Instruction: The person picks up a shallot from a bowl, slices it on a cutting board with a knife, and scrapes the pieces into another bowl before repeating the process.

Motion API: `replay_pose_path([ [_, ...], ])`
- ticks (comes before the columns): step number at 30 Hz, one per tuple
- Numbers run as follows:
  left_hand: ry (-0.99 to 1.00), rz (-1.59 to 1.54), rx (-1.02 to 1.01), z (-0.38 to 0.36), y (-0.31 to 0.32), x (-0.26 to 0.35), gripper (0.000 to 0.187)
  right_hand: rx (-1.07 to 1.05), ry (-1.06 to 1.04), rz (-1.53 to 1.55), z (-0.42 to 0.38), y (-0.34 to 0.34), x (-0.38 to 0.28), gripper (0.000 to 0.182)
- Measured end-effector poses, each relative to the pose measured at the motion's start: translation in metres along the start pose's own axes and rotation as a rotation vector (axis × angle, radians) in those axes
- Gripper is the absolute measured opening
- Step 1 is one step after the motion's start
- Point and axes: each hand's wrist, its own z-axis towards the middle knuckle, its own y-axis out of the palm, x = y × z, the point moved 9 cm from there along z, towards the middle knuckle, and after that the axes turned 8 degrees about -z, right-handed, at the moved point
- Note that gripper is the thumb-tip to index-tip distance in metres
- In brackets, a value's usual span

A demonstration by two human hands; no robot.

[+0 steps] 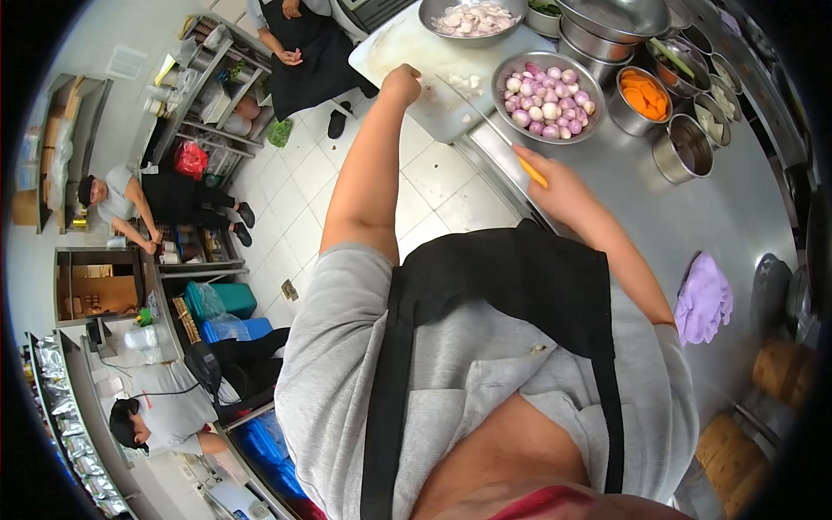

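My right hand (559, 186) grips the yellow handle of a knife (498, 132). Its thin blade reaches left over the corner of a white cutting board (381, 54). On the board, my left hand (402, 85) is closed, fingers curled near the blade tip; whatever it may hold is hidden. Small white cut pieces (469, 85) lie just right of the blade. A metal bowl of peeled purple-white shallots (548, 106) stands right of the board. Behind, another metal bowl holds pale slices (472, 21).
A pot of orange slices (644, 94), an emptier-looking metal pot (683, 152) and stacked bowls (611, 19) crowd the steel counter (607, 208). A purple cloth (704, 299) lies on my right. Co-workers stand at left and across, one person in a black apron (305, 61) near the board.
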Motion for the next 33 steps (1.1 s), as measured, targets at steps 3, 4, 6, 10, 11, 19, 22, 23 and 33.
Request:
replay_pose_path([
  [3, 0.418, 0.311, 0.252, -0.058, -0.012, 0.069, 0.036, -0.175, 0.21, -0.16, 0.001, 0.0, -0.013, 0.057],
  [4, 0.567, 0.365, 0.248, -0.076, -0.004, 0.086, 0.039, -0.158, 0.181, -0.203, 0.002, 0.0, -0.014, 0.056],
  [6, 0.721, 0.419, 0.207, -0.118, 0.014, 0.109, 0.04, -0.148, 0.148, -0.24, 0.003, -0.001, -0.016, 0.054],
  [10, 0.805, 0.497, 0.148, -0.137, 0.036, 0.113, 0.042, -0.157, 0.134, -0.264, -0.002, -0.011, -0.017, 0.052],
  [11, 0.792, 0.503, 0.155, -0.135, 0.035, 0.108, 0.042, -0.168, 0.135, -0.24, -0.005, -0.014, -0.017, 0.052],
  [19, 0.446, 0.381, 0.201, -0.09, 0.022, 0.059, 0.077, -0.244, 0.198, -0.149, -0.038, -0.021, -0.009, 0.052],
  [22, 0.377, 0.399, 0.2, -0.098, 0.038, 0.06, 0.108, -0.187, 0.225, -0.178, -0.034, -0.011, -0.006, 0.054],
  [23, 0.395, 0.386, 0.198, -0.091, 0.04, 0.056, 0.108, -0.173, 0.25, -0.201, -0.033, -0.007, -0.004, 0.054],
  [33, 0.198, -0.026, 0.412, -0.028, 0.02, 0.003, 0.074, -0.153, 0.425, -0.492, 0.018, 0.051, -0.036, 0.057],
])
